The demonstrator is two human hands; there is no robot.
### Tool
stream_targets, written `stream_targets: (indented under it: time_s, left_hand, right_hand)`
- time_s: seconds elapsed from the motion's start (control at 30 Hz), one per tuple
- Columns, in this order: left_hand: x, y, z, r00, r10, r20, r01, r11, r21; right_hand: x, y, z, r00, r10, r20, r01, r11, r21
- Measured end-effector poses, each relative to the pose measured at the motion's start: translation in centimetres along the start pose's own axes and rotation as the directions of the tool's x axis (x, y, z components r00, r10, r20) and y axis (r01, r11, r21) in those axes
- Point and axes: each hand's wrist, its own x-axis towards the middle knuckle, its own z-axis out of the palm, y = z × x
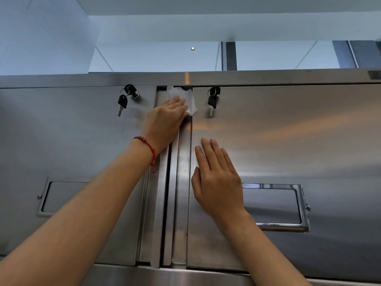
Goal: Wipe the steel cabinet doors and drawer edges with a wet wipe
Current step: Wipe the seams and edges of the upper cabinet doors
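Two brushed steel cabinet doors fill the view, the left door [72,141] and the right door [299,141], with a vertical steel strip [181,193] between them. My left hand [165,122], with a red bead bracelet on the wrist, presses a crumpled white wet wipe [188,100] against the top of that strip, just under the cabinet's upper rail. My right hand [216,178] lies flat on the right door near its inner edge, fingers spread and pointing up, holding nothing.
Each door has a lock with black keys hanging from it, the left keys [124,99] and the right keys [212,99], close to the wipe. Recessed steel handles sit lower on the left door [59,197] and the right door [276,205]. Ceiling and a wall show above.
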Motion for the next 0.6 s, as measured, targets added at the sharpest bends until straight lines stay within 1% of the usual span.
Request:
stream_targets:
  time_s: [0.23, 0.4, 0.6]
  left_hand:
    - [1.9, -0.5, -0.6, 0.999, 0.034, 0.01, -0.034, 0.999, 0.034]
    - [1.1, -0.2, -0.1, 0.999, 0.012, -0.037, -0.01, 0.999, 0.032]
    - [0.9, -0.3, -0.1, 0.999, 0.016, -0.032, -0.016, 1.0, 0.013]
  right_hand:
    - [0.0, 0.0, 0.1, 1.0, 0.007, -0.013, -0.007, 1.0, 0.01]
    - [0.0, 0.0, 0.0, 1.0, 0.009, -0.009, -0.008, 1.0, 0.013]
    - [-0.1, 0.0, 0.1, 1.0, 0.008, -0.012, -0.008, 1.0, 0.015]
